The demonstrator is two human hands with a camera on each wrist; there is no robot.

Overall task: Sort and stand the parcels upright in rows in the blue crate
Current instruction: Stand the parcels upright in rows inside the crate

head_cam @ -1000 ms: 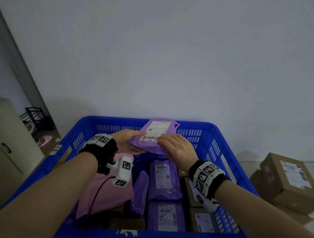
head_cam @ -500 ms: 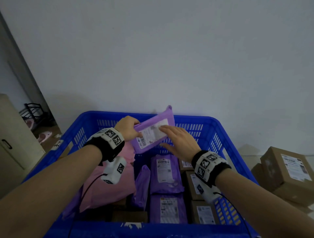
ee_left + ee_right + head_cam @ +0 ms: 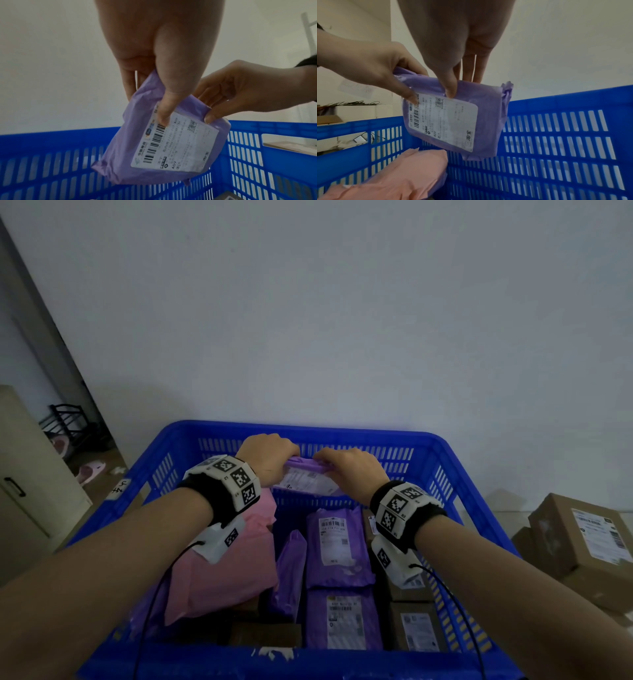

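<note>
From the head view, I see both of my hands at the centre of the frame, holding a purple parcel (image 3: 306, 479) upright by its top edge against the far wall of the blue crate (image 3: 455, 470). My left hand (image 3: 269, 458) grips the parcel's left end with curled fingers; my right hand (image 3: 352, 472) curls over its right end. Below them, in the lower half of the frame, a pink parcel (image 3: 226, 573) lies at the crate's left, two purple mailers (image 3: 337, 546) lie flat label-up in the middle with a third purple mailer (image 3: 291, 573) standing on edge beside them, and small brown boxes (image 3: 418, 625) sit along the crate's right wall. Cardboard boxes (image 3: 582, 546) are stacked on the floor outside the crate at the right edge.

From the left wrist view, my left hand (image 3: 157, 56) comes down from the top of the frame, thumb pressed on the white shipping label (image 3: 178, 146) and fingers (image 3: 127, 83) behind the parcel (image 3: 120, 155). My right hand (image 3: 243, 88) enters from the right and pinches the parcel's upper corner. The parcel hangs in front of the crate's slotted wall (image 3: 51, 162).

From the right wrist view, my right hand (image 3: 453, 40) pinches the parcel's (image 3: 488, 121) top edge, thumb in front and fingers (image 3: 471, 67) behind. My left hand (image 3: 373, 65) grips the upper left corner. The pink parcel (image 3: 402, 175) lies at the lower left, inside the crate (image 3: 556, 148).
</note>
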